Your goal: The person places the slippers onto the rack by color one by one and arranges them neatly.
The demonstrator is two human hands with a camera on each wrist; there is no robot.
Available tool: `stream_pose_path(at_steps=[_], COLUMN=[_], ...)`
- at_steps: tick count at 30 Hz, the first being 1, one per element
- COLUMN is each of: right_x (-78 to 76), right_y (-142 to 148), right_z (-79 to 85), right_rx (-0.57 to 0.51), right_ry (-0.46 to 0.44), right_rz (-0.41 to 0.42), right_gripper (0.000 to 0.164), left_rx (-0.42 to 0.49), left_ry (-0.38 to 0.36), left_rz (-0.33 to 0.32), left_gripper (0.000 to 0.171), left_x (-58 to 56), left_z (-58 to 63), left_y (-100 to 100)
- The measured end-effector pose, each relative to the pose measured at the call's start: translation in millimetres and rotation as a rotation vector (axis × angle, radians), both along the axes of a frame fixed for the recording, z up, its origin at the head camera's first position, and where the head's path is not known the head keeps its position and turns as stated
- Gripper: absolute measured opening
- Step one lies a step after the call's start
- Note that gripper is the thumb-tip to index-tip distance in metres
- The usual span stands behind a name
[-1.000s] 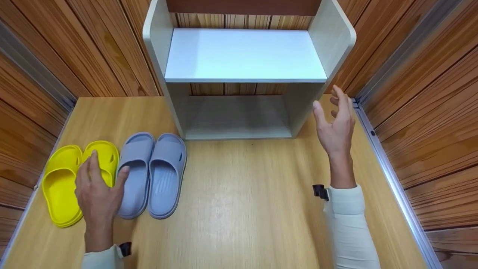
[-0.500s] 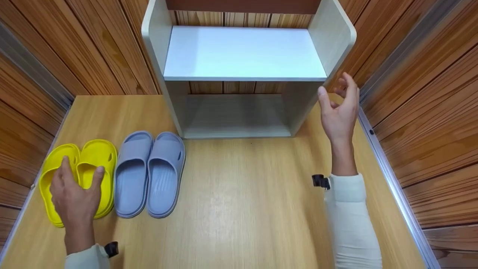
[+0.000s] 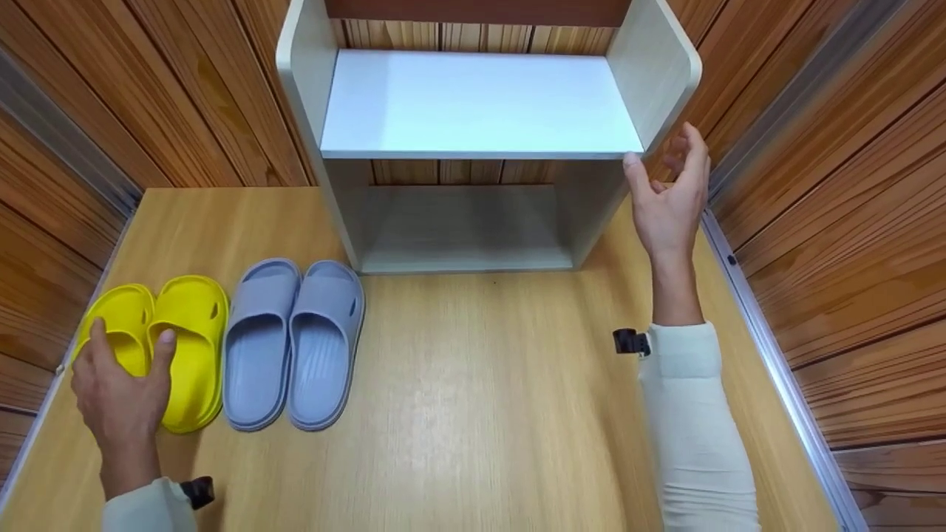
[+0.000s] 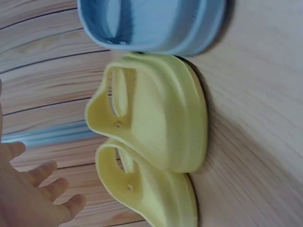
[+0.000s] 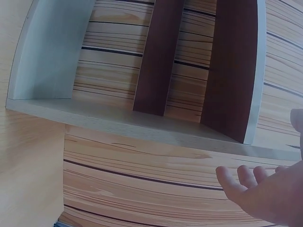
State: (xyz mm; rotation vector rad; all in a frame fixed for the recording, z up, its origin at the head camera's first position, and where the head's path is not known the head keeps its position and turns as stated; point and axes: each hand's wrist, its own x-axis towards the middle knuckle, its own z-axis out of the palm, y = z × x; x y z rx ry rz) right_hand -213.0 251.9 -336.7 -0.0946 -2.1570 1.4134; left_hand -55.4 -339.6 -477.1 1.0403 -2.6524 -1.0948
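My left hand (image 3: 122, 395) hovers over the left yellow slipper (image 3: 126, 321), thumb and fingers spread apart, hiding its heel end in the head view. Beside that slipper lies the right yellow slipper (image 3: 191, 369). In the left wrist view the fingers stay apart from both yellow slippers (image 4: 151, 113). My right hand (image 3: 672, 199) is raised at the right side panel of the pale shelf unit (image 3: 484, 103). Its fingers are loosely bent on the outer side, the thumb tip overlapping the shelf's front corner in the head view. Nothing is in its grasp.
A pair of grey slippers (image 3: 321, 355) sits between the yellow pair and the shelf unit. Wood-plank walls (image 3: 872, 258) enclose the wooden floor (image 3: 473, 414), with a metal strip (image 3: 776, 369) along the right edge.
The left hand has moved left, from between the yellow and grey slippers to over the left yellow one. The right hand has risen along the shelf unit's side.
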Motion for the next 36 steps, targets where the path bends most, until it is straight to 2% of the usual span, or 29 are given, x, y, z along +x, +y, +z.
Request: stream_pose_path(at_steps=[5, 9, 17, 22, 28, 36], right_x=[-5.6, -9.7, -15.7, -20.1, -25.1, -26.6], right_y=[1, -1, -1, 1, 4, 5], right_z=[0.2, 1.5, 2.8, 1.4, 0.9, 0.8], right_rx=[-0.022, -0.019, -0.008, -0.008, -0.017, 0.018], right_ry=[-0.007, 0.017, 0.031, 0.026, 0.032, -0.003], right_rz=[0.026, 0.051, 0.078, 0.101, 0.123, 0.093], right_gripper=[0.075, 0.072, 0.065, 0.059, 0.052, 0.050], left_rx=[-0.039, -0.059, 0.036, 0.069, 0.062, 0.073], left_ry=[-0.048, -0.064, -0.177, -0.216, -0.212, -0.211], left_rz=[0.044, 0.090, 0.161, 0.167, 0.191, 0.230], left_gripper=[0.093, 0.094, 0.101, 0.101, 0.101, 0.101], left_x=[-2.6, 0.0, 1.9, -0.5, -3.7, -5.0], left_z=[-6.8, -13.9, -30.6, -39.0, -47.4, -54.5], left_y=[-12, -22, -42, -44, -46, -53])
